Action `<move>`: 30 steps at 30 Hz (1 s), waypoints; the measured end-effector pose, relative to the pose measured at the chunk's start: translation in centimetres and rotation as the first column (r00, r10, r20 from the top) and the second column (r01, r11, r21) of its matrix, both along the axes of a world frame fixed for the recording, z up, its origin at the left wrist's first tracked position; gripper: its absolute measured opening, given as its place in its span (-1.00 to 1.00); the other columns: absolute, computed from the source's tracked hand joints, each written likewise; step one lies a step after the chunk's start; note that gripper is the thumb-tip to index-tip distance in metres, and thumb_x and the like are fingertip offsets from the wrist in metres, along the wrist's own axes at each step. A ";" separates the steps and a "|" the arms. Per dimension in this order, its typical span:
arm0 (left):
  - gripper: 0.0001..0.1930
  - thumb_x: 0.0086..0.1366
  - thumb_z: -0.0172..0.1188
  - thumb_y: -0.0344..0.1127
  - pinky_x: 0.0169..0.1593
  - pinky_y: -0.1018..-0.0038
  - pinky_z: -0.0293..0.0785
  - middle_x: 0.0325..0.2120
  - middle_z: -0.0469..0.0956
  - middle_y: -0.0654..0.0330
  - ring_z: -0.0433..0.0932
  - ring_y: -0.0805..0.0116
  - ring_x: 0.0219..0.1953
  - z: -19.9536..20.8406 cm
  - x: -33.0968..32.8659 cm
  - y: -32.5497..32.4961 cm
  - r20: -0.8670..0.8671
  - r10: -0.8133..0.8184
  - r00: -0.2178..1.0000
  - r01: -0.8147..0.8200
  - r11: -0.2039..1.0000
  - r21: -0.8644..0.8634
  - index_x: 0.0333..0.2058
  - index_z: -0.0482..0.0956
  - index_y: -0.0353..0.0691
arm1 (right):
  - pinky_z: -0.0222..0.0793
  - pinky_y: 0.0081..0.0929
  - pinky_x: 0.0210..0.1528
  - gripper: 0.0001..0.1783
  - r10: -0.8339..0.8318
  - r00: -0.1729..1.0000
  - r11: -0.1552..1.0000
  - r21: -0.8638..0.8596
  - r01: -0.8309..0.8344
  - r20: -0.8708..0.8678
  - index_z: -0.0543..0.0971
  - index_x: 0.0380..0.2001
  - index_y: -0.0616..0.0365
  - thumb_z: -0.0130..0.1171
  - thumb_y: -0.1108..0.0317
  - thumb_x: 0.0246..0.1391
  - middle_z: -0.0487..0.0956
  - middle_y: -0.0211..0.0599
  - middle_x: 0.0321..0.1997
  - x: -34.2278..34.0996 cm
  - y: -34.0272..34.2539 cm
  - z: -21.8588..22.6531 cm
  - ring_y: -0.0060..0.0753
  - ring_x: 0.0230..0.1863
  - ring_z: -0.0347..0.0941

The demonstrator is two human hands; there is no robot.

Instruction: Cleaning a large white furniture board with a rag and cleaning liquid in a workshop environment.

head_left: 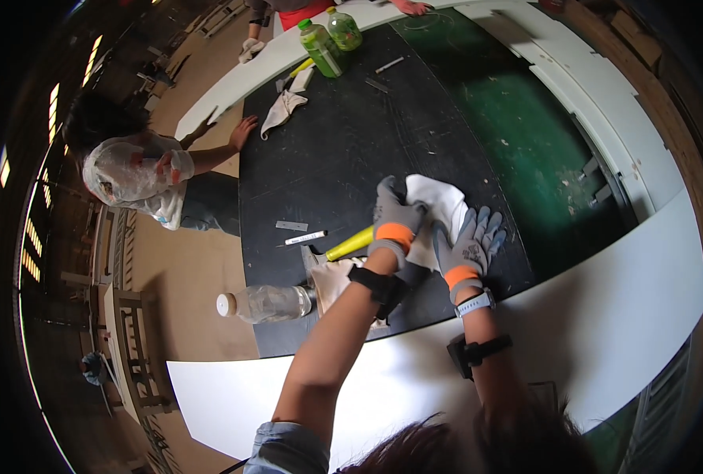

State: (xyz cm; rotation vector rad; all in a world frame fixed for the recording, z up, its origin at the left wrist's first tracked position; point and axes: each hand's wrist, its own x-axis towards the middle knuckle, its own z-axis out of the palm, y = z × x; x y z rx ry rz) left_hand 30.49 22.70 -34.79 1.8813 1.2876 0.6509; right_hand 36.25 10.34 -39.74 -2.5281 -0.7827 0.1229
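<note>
Both my hands wear grey gloves with orange cuffs. My left hand (399, 215) is closed at the left edge of a white cloth (438, 197) and seems to grip it, though its fingertips are partly hidden. Lying over the cloth's right side, my right hand (470, 243) has its fingers stretched out and apart. Beneath them is a black panel (351, 142) with scratches. A yellow-handled tool with a metal head (350, 243) lies left of my left wrist, partly over a beige cloth (334, 278). A white marker (306, 238) is farther left.
A clear bottle (268, 303) lies at the panel's near left. Two green bottles (321, 51) and a crumpled cloth (283, 110) are at the far end. One person (142, 170) rests a hand on the left edge; another (292, 12) stands beyond. White curved panels (604, 308) border the table.
</note>
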 end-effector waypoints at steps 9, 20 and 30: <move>-0.52 0.07 0.28 -0.46 -0.03 0.56 0.39 -0.19 0.51 0.21 0.46 0.51 -0.14 14.9 -7.3 -4.9 0.433 -0.373 0.821 0.439 0.896 -0.062 -0.01 0.37 -0.36 | 0.05 -0.38 0.31 -0.22 0.771 0.198 0.332 0.647 0.686 -0.605 0.12 0.27 0.25 -0.16 -0.16 0.22 0.18 -0.16 0.32 3.3 -4.3 5.6 -0.23 0.30 0.15; -0.46 0.09 0.34 -0.37 -0.01 0.50 0.41 -0.07 0.46 0.16 0.43 0.46 -0.07 14.8 -16.2 -8.3 0.230 -0.103 0.968 0.146 0.973 -0.180 0.03 0.35 -0.36 | 0.00 -0.17 0.34 0.21 0.850 -0.492 0.524 0.403 0.750 -0.189 0.10 0.29 0.18 -0.33 -0.64 -0.17 0.19 -0.12 0.32 -8.4 -6.7 13.0 -0.11 0.30 0.13; -0.40 0.11 0.28 -0.07 -0.01 0.34 0.38 -0.16 0.47 -0.12 0.47 0.10 -0.08 16.4 -16.7 -16.5 -0.050 -0.046 0.998 0.050 0.996 0.079 -0.06 0.40 -0.49 | 0.16 -0.34 0.24 -0.29 0.872 0.114 0.469 0.878 0.093 -0.477 0.19 0.18 0.30 -0.03 -0.04 0.17 0.31 -0.05 0.17 -12.0 -7.7 10.9 -0.18 0.20 0.25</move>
